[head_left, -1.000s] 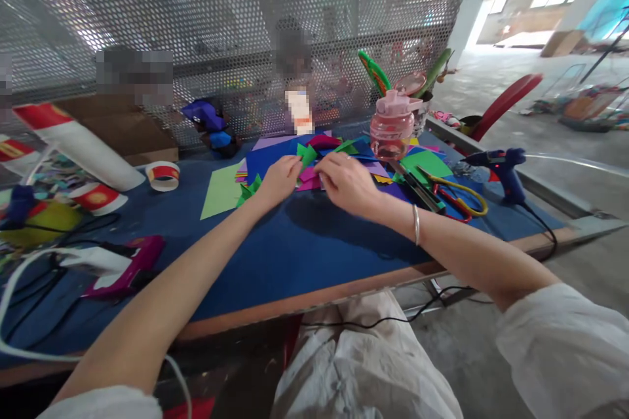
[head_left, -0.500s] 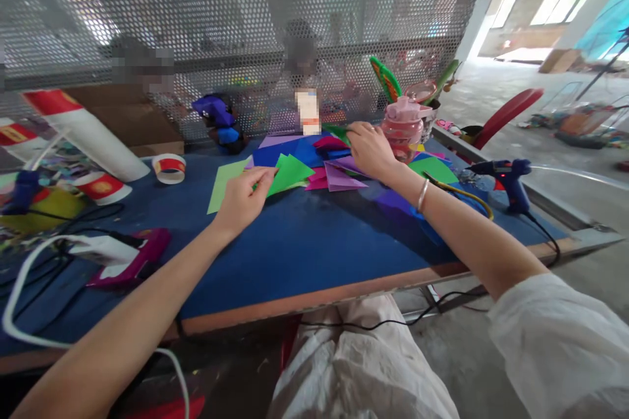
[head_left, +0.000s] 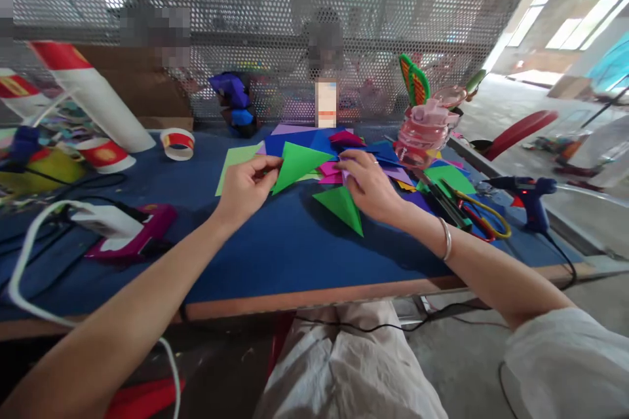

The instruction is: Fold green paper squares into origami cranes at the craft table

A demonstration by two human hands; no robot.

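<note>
My left hand pinches a bright green paper triangle by its left corner, holding it just above the blue table top. My right hand grips a darker green paper triangle that points down toward the table's near edge. Both hands are in front of a heap of coloured paper sheets and scraps, blue, purple, pink and green. A light green sheet lies flat to the left of the heap.
A pink water bottle stands right of the heap, with scissors and a blue glue gun further right. A pink glue gun, white cable, tape roll and paper cups lie left. A perforated metal screen backs the table; blurred people sit behind it.
My right hand came back from the far side of the heap with a dark green triangle. My left hand, still holding its bright green triangle, lifted it slightly toward the centre.
</note>
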